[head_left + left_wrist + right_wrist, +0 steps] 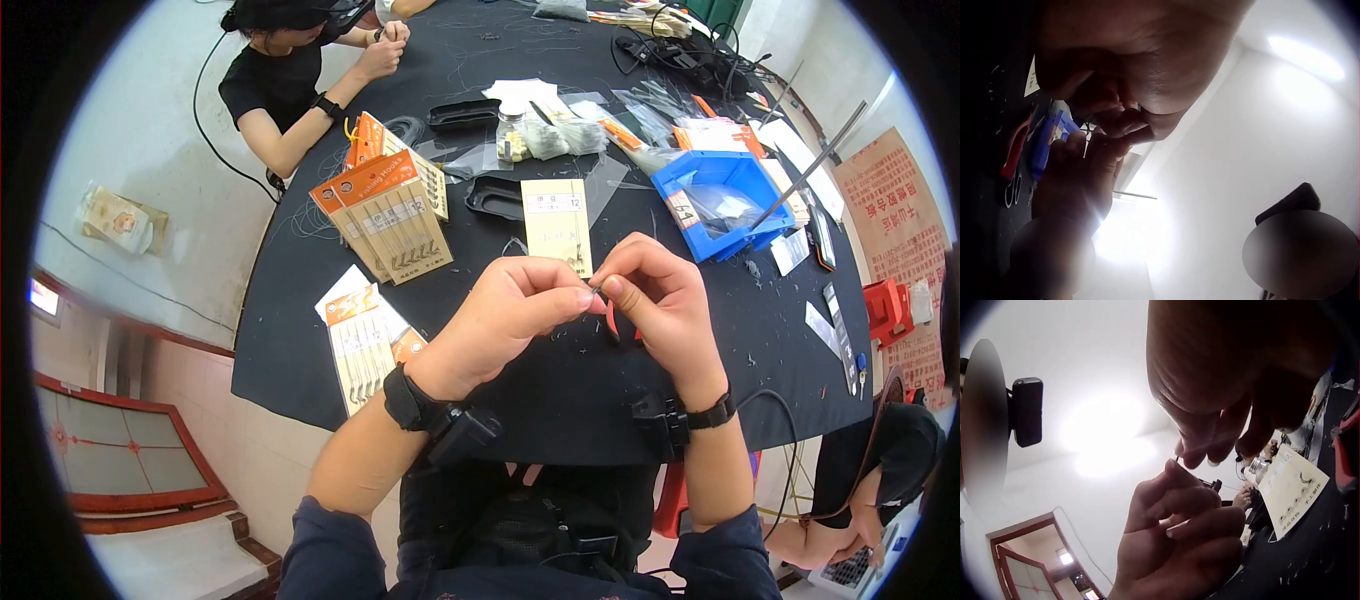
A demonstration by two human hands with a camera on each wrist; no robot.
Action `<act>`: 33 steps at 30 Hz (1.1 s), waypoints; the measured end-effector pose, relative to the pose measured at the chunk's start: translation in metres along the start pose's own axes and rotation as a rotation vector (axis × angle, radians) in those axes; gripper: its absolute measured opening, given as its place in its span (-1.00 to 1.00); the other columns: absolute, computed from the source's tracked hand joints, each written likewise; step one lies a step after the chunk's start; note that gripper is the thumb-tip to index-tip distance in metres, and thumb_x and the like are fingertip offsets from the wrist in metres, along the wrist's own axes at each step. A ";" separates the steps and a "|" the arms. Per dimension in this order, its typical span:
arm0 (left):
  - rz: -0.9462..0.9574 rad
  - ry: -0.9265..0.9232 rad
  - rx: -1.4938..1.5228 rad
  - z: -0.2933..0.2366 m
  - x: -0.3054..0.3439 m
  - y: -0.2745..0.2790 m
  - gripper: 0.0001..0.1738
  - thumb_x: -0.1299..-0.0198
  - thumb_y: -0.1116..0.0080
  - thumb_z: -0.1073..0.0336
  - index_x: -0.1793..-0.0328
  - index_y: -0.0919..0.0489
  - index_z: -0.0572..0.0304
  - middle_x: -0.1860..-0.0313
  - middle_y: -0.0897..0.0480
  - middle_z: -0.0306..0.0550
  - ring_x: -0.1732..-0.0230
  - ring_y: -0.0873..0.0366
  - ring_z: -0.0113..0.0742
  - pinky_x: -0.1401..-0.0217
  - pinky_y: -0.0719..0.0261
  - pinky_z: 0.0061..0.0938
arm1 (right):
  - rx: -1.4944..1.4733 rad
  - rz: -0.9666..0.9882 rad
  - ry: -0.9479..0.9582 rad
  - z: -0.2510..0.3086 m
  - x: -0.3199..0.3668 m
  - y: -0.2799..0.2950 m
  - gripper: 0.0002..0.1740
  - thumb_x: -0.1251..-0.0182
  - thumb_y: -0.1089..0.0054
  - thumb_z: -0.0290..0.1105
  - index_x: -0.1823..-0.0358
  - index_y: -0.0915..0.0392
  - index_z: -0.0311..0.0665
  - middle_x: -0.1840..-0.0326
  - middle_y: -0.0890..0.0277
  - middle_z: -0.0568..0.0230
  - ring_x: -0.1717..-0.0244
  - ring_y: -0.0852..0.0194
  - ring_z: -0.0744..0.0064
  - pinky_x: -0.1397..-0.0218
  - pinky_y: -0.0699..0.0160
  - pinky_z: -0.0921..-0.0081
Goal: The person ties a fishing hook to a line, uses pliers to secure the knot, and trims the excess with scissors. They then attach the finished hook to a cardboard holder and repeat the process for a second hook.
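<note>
Both hands meet at their fingertips over the near part of the table. My left hand (510, 310) pinches a tiny thin dark piece (1177, 459) between thumb and forefinger. Thumb and fingers of my right hand (668, 300) pinch at the same spot from the other side. The fingers mostly hide the piece, so I cannot tell whether it is a fishing hook. Just beyond the hands lies a cream hook card (556, 205), with small dark hooks along its lower part in the right wrist view. A red-handled tool (1017, 147) lies on the table below the hands.
Orange-topped fishing hook packs (385, 215) stand at the left, with more packs (358, 345) lying nearer. A blue bin (715, 165) holds plastic bags. Small scissors (1014, 190) lie by the red tool. Another person (285, 90) works across the black table (300, 300).
</note>
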State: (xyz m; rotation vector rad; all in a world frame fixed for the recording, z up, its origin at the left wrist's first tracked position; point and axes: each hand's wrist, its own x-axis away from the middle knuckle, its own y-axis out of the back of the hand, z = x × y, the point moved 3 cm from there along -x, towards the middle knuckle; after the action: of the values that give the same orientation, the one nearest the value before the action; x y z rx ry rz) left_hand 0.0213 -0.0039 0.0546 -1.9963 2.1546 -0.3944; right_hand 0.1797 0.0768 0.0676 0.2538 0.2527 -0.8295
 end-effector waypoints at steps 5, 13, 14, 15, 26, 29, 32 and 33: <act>-0.052 -0.061 -0.046 -0.006 0.001 -0.002 -0.81 -0.26 -0.27 0.29 0.25 -0.68 0.30 0.41 -0.63 -0.32 0.46 -0.29 -0.71 0.40 -0.20 -0.73 | 0.068 -0.038 -0.019 0.007 -0.002 0.003 -0.85 -0.20 -0.42 -0.44 0.23 -0.67 -0.30 0.26 -0.52 0.46 0.47 -0.34 0.78 0.48 -0.20 0.79; -0.080 -0.092 -0.124 0.001 -0.001 0.000 -0.88 -0.25 -0.23 0.41 0.27 -0.68 0.32 0.50 -0.57 -0.40 0.48 -0.38 -0.74 0.45 -0.27 -0.74 | 0.335 -0.014 0.205 0.014 -0.004 0.007 -0.83 -0.07 -0.47 -0.48 0.28 -0.70 -0.23 0.30 -0.49 0.44 0.45 -0.31 0.74 0.47 -0.20 0.74; -0.081 -0.097 -0.149 0.000 0.000 -0.001 -0.88 -0.25 -0.22 0.41 0.28 -0.68 0.32 0.51 -0.56 -0.41 0.49 -0.37 -0.74 0.45 -0.27 -0.74 | 0.347 -0.014 0.207 0.014 -0.004 0.007 -0.83 -0.06 -0.47 -0.49 0.28 -0.70 -0.23 0.30 -0.49 0.44 0.46 -0.31 0.74 0.47 -0.20 0.74; -0.082 -0.101 -0.174 -0.002 0.000 -0.002 -0.88 -0.24 -0.22 0.41 0.28 -0.68 0.33 0.52 -0.55 -0.41 0.49 -0.36 -0.74 0.46 -0.26 -0.73 | 0.361 -0.015 0.213 0.015 -0.004 0.007 -0.83 -0.06 -0.47 -0.50 0.29 -0.70 -0.24 0.31 -0.49 0.43 0.46 -0.31 0.73 0.47 -0.21 0.73; -0.128 -0.164 -0.357 -0.002 0.001 -0.001 -0.87 -0.23 -0.26 0.38 0.25 -0.71 0.32 0.53 -0.55 -0.42 0.51 -0.32 -0.75 0.48 -0.22 -0.73 | 0.416 -0.013 0.291 0.021 -0.004 0.003 -0.82 -0.04 -0.41 -0.60 0.29 -0.68 -0.27 0.32 -0.48 0.38 0.46 -0.34 0.64 0.45 -0.28 0.68; -0.134 -0.170 -0.372 -0.004 0.002 -0.001 -0.87 -0.22 -0.26 0.38 0.25 -0.71 0.33 0.53 -0.56 -0.41 0.52 -0.33 -0.74 0.48 -0.24 -0.72 | 0.412 -0.016 0.262 0.020 -0.004 0.004 -0.83 -0.09 -0.38 -0.59 0.26 -0.67 -0.27 0.31 -0.51 0.39 0.44 -0.36 0.66 0.46 -0.25 0.68; -0.124 -0.155 -0.351 -0.006 0.003 -0.002 -0.86 -0.22 -0.26 0.38 0.25 -0.71 0.34 0.51 -0.57 -0.38 0.51 -0.34 -0.73 0.46 -0.26 -0.71 | 0.286 -0.044 0.123 0.013 -0.004 0.004 -0.88 -0.19 -0.32 -0.55 0.23 -0.64 -0.29 0.30 -0.53 0.40 0.44 -0.37 0.69 0.46 -0.24 0.69; -0.119 -0.158 -0.336 -0.005 0.002 -0.002 -0.86 -0.23 -0.26 0.38 0.24 -0.71 0.34 0.51 -0.58 -0.37 0.50 -0.35 -0.73 0.45 -0.27 -0.71 | 0.227 -0.010 0.078 0.010 -0.003 0.003 -0.90 -0.23 -0.31 -0.53 0.23 -0.63 -0.30 0.30 -0.53 0.41 0.44 -0.37 0.71 0.46 -0.24 0.70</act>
State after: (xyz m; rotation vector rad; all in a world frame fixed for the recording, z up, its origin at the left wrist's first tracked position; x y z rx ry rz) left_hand 0.0211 -0.0060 0.0600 -2.2465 2.1226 0.1184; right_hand 0.1816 0.0779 0.0788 0.4984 0.2329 -0.8594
